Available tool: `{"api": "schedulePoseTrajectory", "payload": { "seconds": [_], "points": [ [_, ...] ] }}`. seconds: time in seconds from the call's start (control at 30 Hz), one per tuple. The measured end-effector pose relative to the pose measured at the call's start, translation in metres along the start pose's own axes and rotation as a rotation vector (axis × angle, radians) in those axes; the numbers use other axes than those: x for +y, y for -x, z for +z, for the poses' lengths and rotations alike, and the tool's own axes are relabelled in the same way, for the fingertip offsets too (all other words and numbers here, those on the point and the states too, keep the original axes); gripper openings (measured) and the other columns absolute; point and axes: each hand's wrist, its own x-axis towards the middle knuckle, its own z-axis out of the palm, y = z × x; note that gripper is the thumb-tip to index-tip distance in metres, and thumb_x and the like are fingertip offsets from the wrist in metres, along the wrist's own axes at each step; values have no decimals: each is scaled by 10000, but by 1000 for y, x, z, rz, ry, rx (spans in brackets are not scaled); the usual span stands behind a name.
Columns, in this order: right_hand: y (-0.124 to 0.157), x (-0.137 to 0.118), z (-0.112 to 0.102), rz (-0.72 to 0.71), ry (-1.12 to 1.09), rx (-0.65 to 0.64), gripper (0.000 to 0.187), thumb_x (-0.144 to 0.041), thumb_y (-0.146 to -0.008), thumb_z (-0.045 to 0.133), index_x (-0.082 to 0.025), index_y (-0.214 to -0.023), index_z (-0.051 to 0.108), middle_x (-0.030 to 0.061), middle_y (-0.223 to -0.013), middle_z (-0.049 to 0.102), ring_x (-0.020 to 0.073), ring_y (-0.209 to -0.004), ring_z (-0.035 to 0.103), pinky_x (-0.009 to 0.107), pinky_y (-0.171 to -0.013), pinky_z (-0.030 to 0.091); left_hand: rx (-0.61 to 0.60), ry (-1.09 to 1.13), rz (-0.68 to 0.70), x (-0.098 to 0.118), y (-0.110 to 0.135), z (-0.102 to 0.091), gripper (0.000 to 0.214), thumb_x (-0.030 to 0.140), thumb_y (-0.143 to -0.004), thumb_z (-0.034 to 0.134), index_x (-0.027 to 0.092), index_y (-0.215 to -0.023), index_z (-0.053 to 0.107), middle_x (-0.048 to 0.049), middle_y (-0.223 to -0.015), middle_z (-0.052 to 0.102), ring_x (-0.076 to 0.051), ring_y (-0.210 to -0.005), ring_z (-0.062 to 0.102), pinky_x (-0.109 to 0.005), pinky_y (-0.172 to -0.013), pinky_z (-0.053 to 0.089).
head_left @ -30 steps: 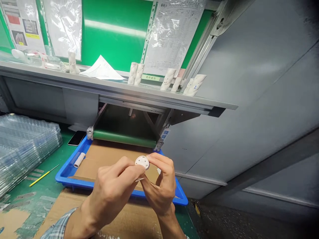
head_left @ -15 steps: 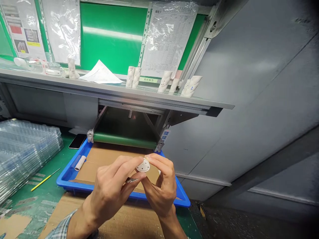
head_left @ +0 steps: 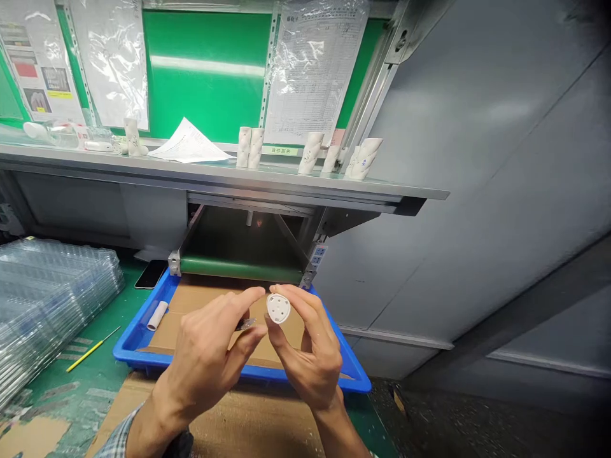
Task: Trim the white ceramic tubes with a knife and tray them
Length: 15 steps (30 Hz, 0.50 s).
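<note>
My right hand [head_left: 312, 346] pinches a white round piece [head_left: 278, 308] at its rim, between thumb and fingers. Its end face is turned toward me and has several small holes. What lies behind that face is hidden. Just to the left is my left hand [head_left: 210, 346], its thumb and index finger apart and no longer touching the white piece. A small shiny piece [head_left: 246, 324], perhaps a blade, shows from inside its curled fingers; most of it is covered. Both hands are over the front of a blue tray [head_left: 143, 359] lined with cardboard.
A white tube [head_left: 157, 315] lies at the tray's left. Left of it are a yellow-handled pick [head_left: 90, 351], a phone [head_left: 151, 274] and stacked clear plastic trays [head_left: 57, 292]. A green conveyor belt [head_left: 243, 267] ends above the tray. Several white tubes [head_left: 311, 153] stand on the shelf.
My left thumb and index finger have come off the white piece and spread apart. The right hand keeps hold of it, with its face turned more fully toward me. The view has shifted slightly.
</note>
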Motion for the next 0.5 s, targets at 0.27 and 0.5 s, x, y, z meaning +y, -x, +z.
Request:
{"api": "schedulePoseTrajectory", "payload": {
  "seconds": [0.27,0.5],
  "points": [
    [-4,-1,-2,-76,30,-127,680,8,-988,667,-256,-1607,562,113,-1366,686,231,-1294,683,379,-1130,613,-30,288,-251,-1,1,4,146,185,-1047,680,238,-1184,684,46,-953,759,-62,-602,512,-167,-556,430],
    [-6,5,-2,-78,-94,-224,691,4,-990,647,-287,-1610,558,102,-1376,712,230,-1291,709,384,-1134,622,-50,352,-326,-5,-1,-3,137,166,-1085,577,221,-1026,689,59,-822,702,-62,-626,553,-149,-614,468]
  ]
}}
